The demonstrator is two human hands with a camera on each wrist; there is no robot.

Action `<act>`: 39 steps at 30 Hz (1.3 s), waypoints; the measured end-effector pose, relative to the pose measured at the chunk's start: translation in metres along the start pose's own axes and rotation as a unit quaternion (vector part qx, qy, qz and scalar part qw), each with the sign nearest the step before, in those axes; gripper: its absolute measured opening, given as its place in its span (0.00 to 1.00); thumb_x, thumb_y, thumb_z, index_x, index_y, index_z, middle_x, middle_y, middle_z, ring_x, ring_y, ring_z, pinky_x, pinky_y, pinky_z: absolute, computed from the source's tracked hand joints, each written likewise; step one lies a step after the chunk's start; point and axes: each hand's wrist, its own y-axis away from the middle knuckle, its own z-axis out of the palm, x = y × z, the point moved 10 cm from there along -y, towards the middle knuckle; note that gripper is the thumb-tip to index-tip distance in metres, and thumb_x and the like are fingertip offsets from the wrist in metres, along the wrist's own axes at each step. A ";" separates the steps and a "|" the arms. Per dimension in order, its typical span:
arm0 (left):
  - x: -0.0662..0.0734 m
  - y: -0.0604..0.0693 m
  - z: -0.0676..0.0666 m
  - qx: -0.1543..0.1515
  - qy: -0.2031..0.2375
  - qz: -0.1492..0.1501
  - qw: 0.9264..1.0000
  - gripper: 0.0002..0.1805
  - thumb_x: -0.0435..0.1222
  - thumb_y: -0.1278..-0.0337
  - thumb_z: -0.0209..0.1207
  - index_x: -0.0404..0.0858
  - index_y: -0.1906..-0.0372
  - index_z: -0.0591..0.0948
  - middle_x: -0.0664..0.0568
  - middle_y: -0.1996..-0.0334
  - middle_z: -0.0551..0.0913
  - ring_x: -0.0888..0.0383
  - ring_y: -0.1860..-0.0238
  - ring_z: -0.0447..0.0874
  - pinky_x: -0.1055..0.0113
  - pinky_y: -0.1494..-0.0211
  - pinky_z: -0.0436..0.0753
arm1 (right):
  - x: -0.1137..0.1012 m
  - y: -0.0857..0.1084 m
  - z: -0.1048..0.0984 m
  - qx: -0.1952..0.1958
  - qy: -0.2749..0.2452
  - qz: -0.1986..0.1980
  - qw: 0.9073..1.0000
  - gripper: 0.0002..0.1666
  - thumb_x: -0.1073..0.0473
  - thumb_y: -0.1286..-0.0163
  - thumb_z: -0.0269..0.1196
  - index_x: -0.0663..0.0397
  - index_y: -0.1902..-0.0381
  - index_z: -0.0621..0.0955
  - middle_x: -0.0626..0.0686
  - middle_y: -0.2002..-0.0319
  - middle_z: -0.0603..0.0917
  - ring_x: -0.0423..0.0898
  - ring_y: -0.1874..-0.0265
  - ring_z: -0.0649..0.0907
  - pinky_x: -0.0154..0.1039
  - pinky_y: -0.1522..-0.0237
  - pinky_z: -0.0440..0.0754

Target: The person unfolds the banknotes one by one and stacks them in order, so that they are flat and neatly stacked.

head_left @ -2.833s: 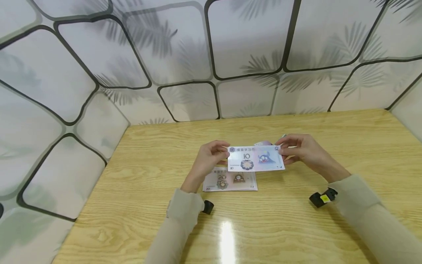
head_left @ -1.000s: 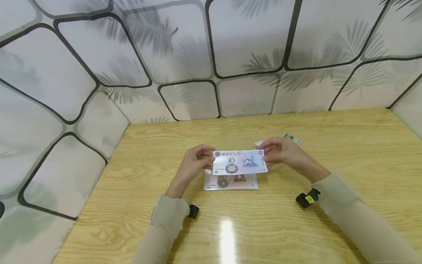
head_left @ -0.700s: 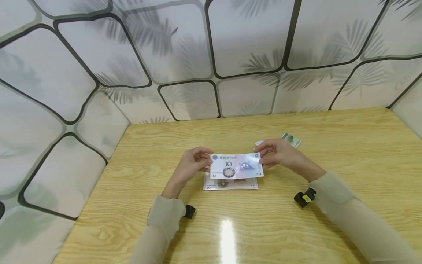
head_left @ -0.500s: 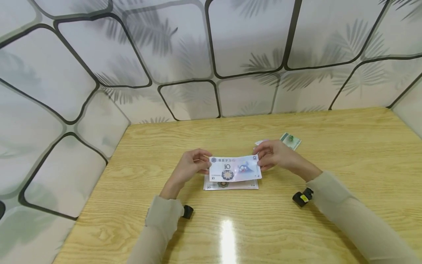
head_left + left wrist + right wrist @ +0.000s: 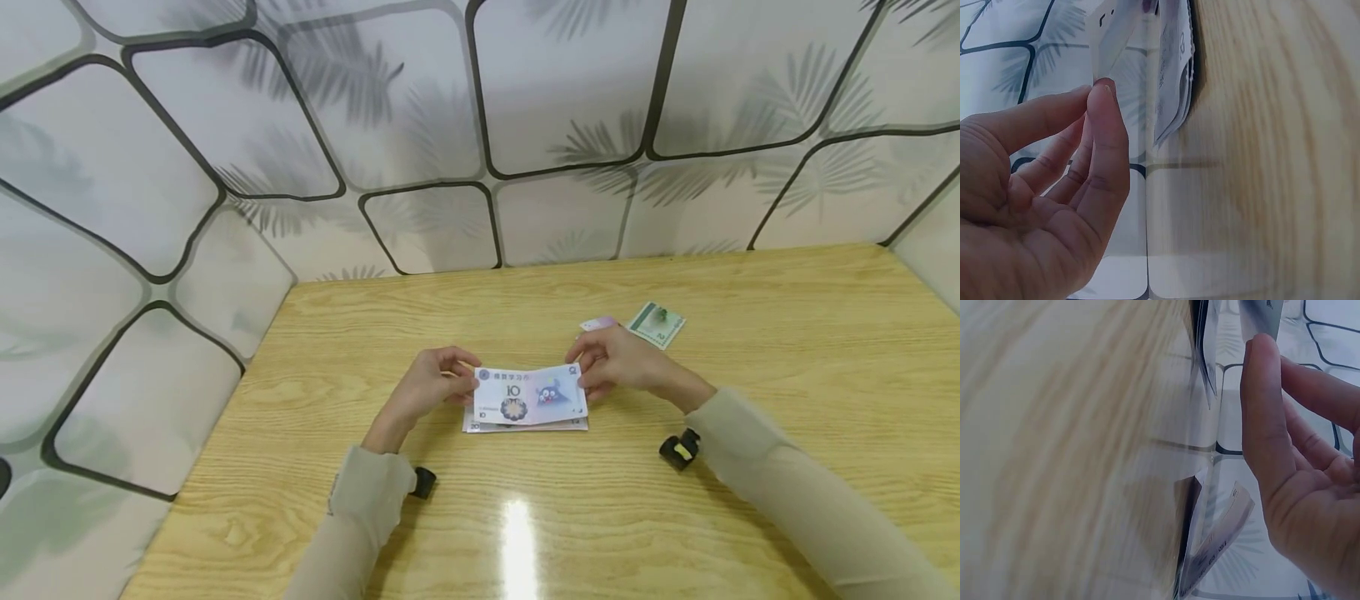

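Observation:
A white and lilac play banknote marked 10 (image 5: 531, 395) is stretched between both hands in the head view. My left hand (image 5: 432, 385) pinches its left end between thumb and fingertips. At the other end, my right hand (image 5: 617, 364) pinches the note's right edge. Beneath it lies a small stack of notes (image 5: 525, 428), the top one marked 20, mostly covered by the held note. In the left wrist view a gap separates the held note (image 5: 1112, 39) from the stack (image 5: 1175, 75). The right wrist view shows the thumb (image 5: 1264, 400) against the note's corner.
Behind my right hand lie a green note marked 2 (image 5: 657, 324) and a purplish note (image 5: 597, 322), partly hidden by the hand. Both are on the wood-grain table (image 5: 300, 375). A patterned wall covering (image 5: 420, 225) rises along the back and left edges.
Both hands have brought the 10 note left and down toward the near side, so it now covers most of the 20 stack. More of the green note shows behind the right hand.

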 end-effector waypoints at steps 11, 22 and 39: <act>-0.003 -0.001 -0.006 0.017 -0.058 -0.014 0.998 0.12 0.21 0.36 0.61 0.24 0.48 0.81 0.42 0.65 0.82 0.55 0.68 0.83 0.64 0.62 0.88 | -0.001 0.001 -0.003 -0.002 0.008 0.013 1.000 0.15 0.79 0.35 0.62 0.82 0.51 0.75 0.59 0.68 0.86 0.44 0.73 0.86 0.39 0.67 0.89; 0.025 -0.005 -0.006 0.024 -0.066 0.022 0.997 0.14 0.23 0.34 0.59 0.25 0.46 0.80 0.41 0.64 0.82 0.49 0.63 0.85 0.57 0.58 0.89 | -0.009 0.017 -0.041 0.046 0.004 0.019 0.999 0.19 0.75 0.33 0.62 0.82 0.46 0.74 0.60 0.66 0.85 0.48 0.70 0.86 0.43 0.65 0.89; 0.048 -0.024 0.024 -0.008 -0.017 0.048 0.999 0.14 0.25 0.32 0.59 0.24 0.45 0.79 0.39 0.61 0.83 0.38 0.55 0.85 0.55 0.54 0.89 | 0.006 0.041 -0.096 0.113 0.012 0.049 0.992 0.22 0.71 0.27 0.60 0.82 0.41 0.71 0.58 0.62 0.84 0.48 0.66 0.87 0.45 0.60 0.89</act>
